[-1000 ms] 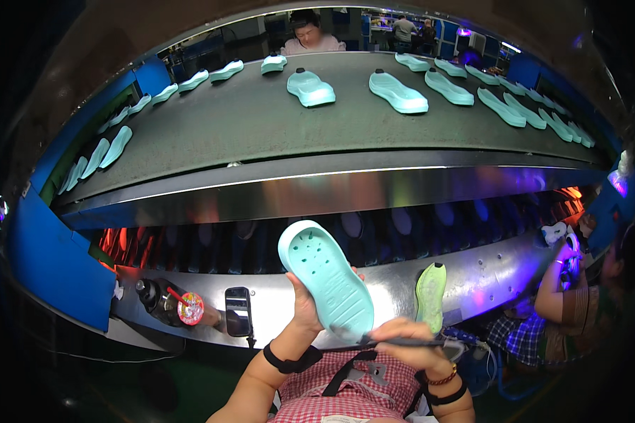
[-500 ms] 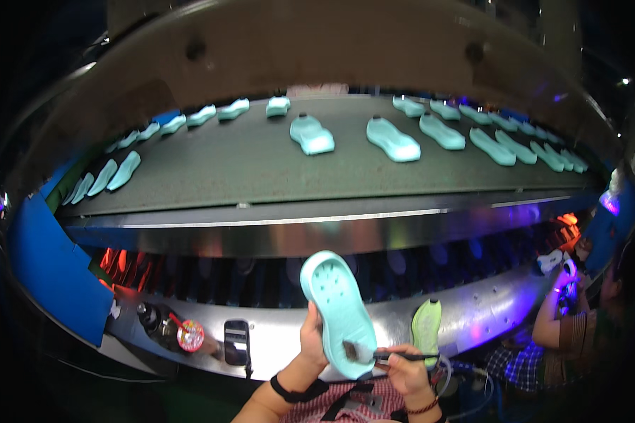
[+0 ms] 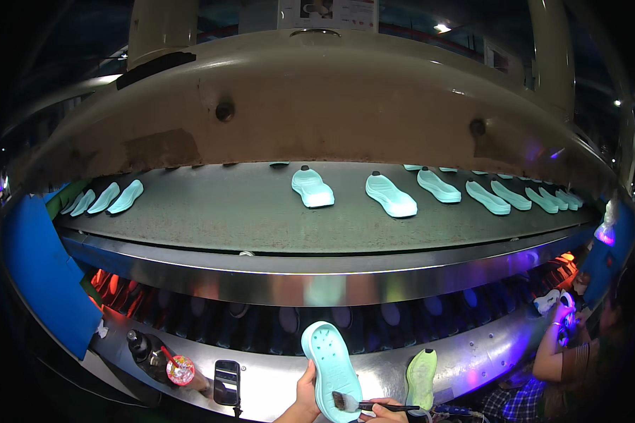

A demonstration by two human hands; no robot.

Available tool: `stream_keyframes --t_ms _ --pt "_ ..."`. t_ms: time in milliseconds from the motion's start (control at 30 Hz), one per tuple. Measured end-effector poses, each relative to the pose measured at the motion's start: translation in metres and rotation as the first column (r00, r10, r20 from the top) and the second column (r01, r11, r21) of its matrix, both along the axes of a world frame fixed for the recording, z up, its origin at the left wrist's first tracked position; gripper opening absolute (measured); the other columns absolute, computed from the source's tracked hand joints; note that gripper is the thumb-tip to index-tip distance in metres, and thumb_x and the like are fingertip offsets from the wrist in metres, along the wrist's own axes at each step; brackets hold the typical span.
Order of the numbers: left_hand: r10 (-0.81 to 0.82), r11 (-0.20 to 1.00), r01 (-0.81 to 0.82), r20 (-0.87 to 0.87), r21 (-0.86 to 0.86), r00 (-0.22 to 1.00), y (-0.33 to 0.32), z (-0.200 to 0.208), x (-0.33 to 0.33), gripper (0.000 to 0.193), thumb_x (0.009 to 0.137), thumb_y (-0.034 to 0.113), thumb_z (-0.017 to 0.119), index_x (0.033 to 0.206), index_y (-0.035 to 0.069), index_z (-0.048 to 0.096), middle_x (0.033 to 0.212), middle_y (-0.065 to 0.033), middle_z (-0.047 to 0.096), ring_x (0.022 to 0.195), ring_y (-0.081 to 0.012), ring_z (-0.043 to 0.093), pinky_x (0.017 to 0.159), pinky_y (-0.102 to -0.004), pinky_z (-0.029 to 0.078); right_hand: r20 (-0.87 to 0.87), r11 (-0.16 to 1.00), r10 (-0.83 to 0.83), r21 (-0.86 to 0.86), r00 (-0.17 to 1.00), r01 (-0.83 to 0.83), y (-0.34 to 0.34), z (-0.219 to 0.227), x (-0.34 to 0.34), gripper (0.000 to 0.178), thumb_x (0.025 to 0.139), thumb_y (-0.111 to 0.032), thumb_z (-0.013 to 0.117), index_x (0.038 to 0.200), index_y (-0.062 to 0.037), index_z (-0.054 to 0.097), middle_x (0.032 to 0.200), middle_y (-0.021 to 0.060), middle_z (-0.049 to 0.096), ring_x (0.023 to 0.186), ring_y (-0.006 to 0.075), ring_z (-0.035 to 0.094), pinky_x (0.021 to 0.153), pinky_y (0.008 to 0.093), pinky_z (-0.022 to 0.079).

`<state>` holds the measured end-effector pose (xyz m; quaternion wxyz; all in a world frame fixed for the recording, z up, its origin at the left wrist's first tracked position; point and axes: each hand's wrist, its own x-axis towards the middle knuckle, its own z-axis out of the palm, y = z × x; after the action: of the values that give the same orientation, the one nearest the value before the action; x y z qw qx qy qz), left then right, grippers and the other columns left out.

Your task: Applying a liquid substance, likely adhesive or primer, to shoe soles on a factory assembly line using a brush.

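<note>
A pale turquoise shoe sole (image 3: 331,363) stands tilted up in front of me, its hollow inner face with several small holes near the top turned toward me. My left hand (image 3: 306,396) is closed on the sole's left edge. My right hand (image 3: 385,413), partly cut off by the lower edge, grips a flat paint brush (image 3: 391,407) with a dark handle. The brush's bristles rest against the lower part of the sole's inner face. Just right of my right hand, a yellow-green sole (image 3: 421,379) lies on the metal ledge.
Several turquoise soles (image 3: 391,197) lie on the dark conveyor belt (image 3: 226,211) beneath a beige hood (image 3: 353,106). On the metal ledge (image 3: 275,374) are a phone (image 3: 226,383), a cup with a red straw (image 3: 181,369) and a dark bottle (image 3: 140,345). A co-worker's arm (image 3: 549,359) is at right.
My view has tilted upward, so the belt, ledge and hands sit lower in the picture. The brush stays on the sole, its bristles a little further left across it.
</note>
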<state>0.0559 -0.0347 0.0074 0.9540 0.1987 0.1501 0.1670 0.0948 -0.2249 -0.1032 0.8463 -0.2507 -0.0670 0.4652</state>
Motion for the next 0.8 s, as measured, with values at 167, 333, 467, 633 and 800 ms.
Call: stream_keyframes --t_ms 167,333,467,633,800 --pt "0.013 1.000 -0.013 0.011 -0.003 1.000 0.001 -0.011 0.001 0.048 0.092 0.039 0.029 0.125 0.004 0.036 0.117 -0.0162 0.049 0.106 -0.0326 0.049 0.092 -0.0462 0.038 0.003 1.000 0.004 -0.026 1.000 -0.003 0.004 -0.006 0.005 0.031 0.085 0.001 0.044 0.115 0.0073 0.043 0.114 0.0177 0.050 0.105 0.0298 0.049 0.091 0.0405 0.042" --pt "0.034 0.999 -0.034 -0.003 -0.002 0.999 0.002 -0.015 0.001 0.047 0.092 0.036 0.030 0.125 0.003 0.036 0.117 -0.0160 0.049 0.106 -0.0323 0.049 0.092 -0.0452 0.038 0.001 0.999 0.003 -0.034 1.000 -0.003 0.004 -0.013 0.006 0.031 0.085 0.000 0.044 0.115 0.0072 0.043 0.114 0.0175 0.051 0.105 0.0294 0.050 0.090 0.0400 0.042" --pt "0.002 1.000 -0.004 0.061 0.028 0.998 0.004 -0.018 -0.002 0.046 0.092 0.035 0.030 0.124 0.003 0.036 0.117 -0.0161 0.049 0.105 -0.0322 0.050 0.092 -0.0452 0.038 -0.004 1.000 0.004 -0.007 1.000 -0.004 0.005 -0.017 0.005 0.031 0.085 0.000 0.045 0.115 0.0072 0.044 0.113 0.0174 0.051 0.104 0.0292 0.050 0.090 0.0395 0.042" --pt "0.060 0.998 -0.060 0.010 0.015 0.998 0.001 -0.015 -0.001 0.046 0.092 0.034 0.031 0.124 0.002 0.036 0.117 -0.0169 0.049 0.105 -0.0337 0.049 0.092 -0.0467 0.038 -0.067 0.995 -0.025 -0.099 0.997 0.019 0.004 -0.004 0.001 0.033 0.083 -0.001 0.050 0.114 0.0055 0.045 0.111 0.0166 0.052 0.099 0.0256 0.052 0.086 0.0348 0.044" --pt "0.046 0.998 -0.047 0.024 0.032 0.999 -0.003 -0.003 -0.003 0.047 0.091 0.035 0.030 0.125 0.004 0.036 0.116 -0.0183 0.049 0.104 -0.0366 0.050 0.092 -0.0516 0.037 -0.015 0.995 -0.041 -0.089 0.999 0.040 0.005 0.012 -0.002 0.032 0.082 -0.001 0.051 0.113 0.0059 0.046 0.109 0.0159 0.053 0.098 0.0242 0.053 0.084 0.0326 0.044"
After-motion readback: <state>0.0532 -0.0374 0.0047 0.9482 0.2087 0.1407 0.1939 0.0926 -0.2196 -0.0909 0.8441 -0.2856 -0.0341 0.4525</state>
